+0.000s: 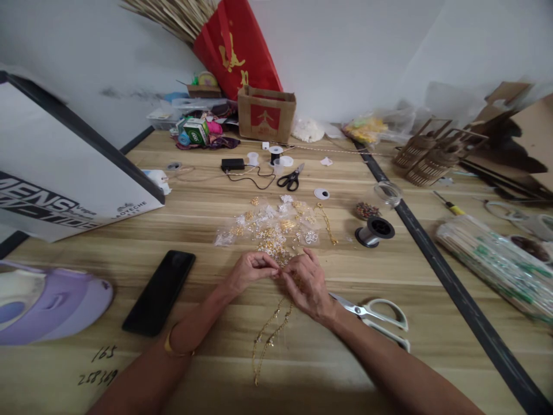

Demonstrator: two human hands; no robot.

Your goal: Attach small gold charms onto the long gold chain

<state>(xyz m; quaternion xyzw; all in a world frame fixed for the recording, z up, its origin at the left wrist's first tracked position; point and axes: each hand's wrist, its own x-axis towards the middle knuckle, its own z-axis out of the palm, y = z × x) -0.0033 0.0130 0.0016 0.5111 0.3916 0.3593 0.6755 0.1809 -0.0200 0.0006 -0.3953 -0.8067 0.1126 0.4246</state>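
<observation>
Far to the left of the bead pile [271, 245], a white box [82, 158] is standing at a slant; also far left, but nearer the viewer than the pile, a lilac device [69, 305] is sitting partly in view; between it and the pile, a black phone [159, 293] is lying; well beyond the pile, toward its left, a red bag [242, 52] is standing behind a brown paper bag [274, 104]; at the pile's near left edge, the left hand [253, 269] is bending its fingers, with thumb and forefinger tips close together; what it is grasping, if anything, is too small to tell; on the near side of the pile, a gold chain [271, 341] is lying in a long, narrow loop; the pile itself is spreading out in gold and clear pieces among small plastic bags; beyond it, slightly right, black scissors [288, 182] are lying; at the pile's near right edge, the right hand [306, 282] is curving its fingertips against the left's, and I cannot tell whether it is grasping something; right of the pile, a wire spool [375, 231] is standing; nearer the viewer, white-handled scissors [366, 312] are lying partly open.
</observation>
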